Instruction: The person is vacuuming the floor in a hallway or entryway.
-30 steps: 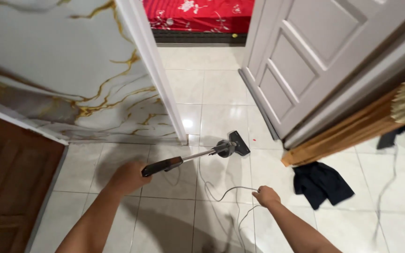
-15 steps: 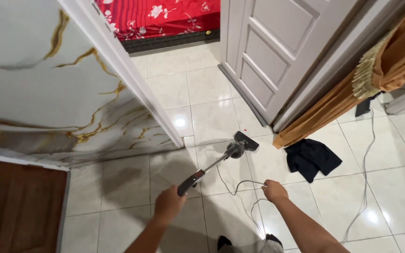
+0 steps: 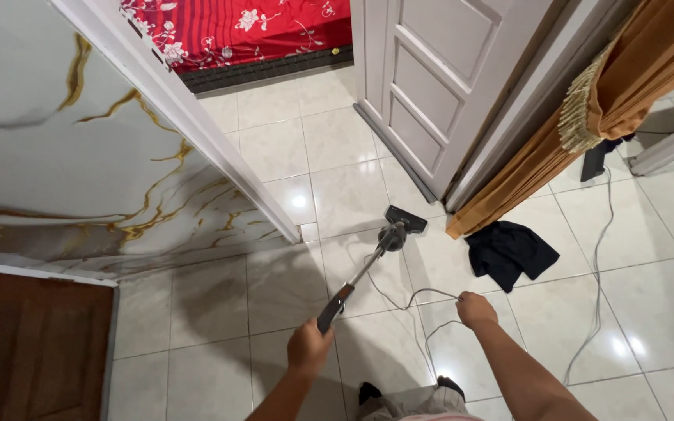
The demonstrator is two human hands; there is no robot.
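My left hand grips the dark handle of a stick vacuum. Its metal tube slants up to the black floor head, which rests on the pale tiles at the doorway. My right hand is closed on the thin grey power cord, which loops across the floor between the two hands and runs down toward my feet.
A white panelled door stands open to a room with a red patterned bed. An orange curtain hangs at the right, a dark cloth lies below it, and another cable trails on the tiles. A marbled wall fills the left.
The view has swung left and tilted. My left hand has pulled the vacuum handle back toward me, so the tube now points more steeply up to the doorway. My right hand keeps the cord.
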